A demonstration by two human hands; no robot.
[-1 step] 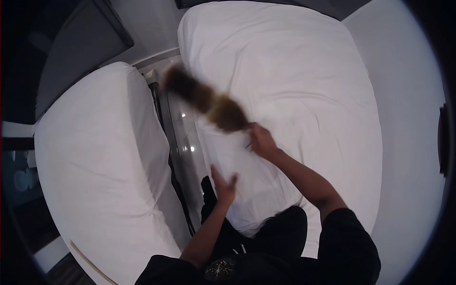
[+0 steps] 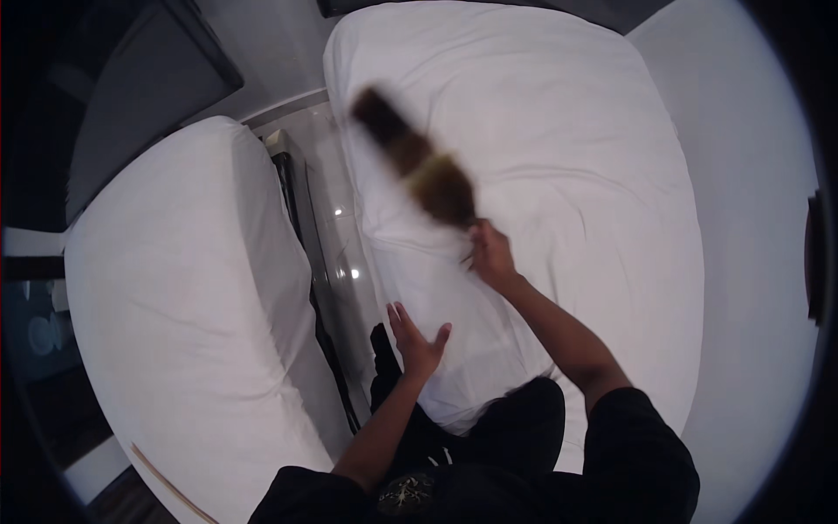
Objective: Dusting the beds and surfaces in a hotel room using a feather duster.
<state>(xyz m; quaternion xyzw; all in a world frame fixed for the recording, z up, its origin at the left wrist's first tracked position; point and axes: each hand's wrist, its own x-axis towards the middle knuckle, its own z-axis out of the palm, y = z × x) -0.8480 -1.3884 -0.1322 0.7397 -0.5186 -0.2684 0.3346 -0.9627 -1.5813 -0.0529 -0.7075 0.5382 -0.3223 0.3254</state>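
- The feather duster [image 2: 417, 170] is over the near-left part of the right-hand bed [image 2: 567, 157], blurred with motion, its dark brown head pointing away toward the gap between the two beds.
- Nearest me, my left hand [image 2: 417, 336] lies flat with fingers spread on the bed's near-left corner; its grip is apart and holds nothing. I judge it should press there to keep the sheet taut.
- Just beyond it, my right hand [image 2: 491, 258] has its grip clamped on the duster's handle end, just above the sheet.
- I would sweep in light strokes toward the bed's left edge, so dust drops into the glossy floor strip [image 2: 336, 227] beside the bed.
- Left of that bed, across the strip, lies the second bed [image 2: 175, 288].
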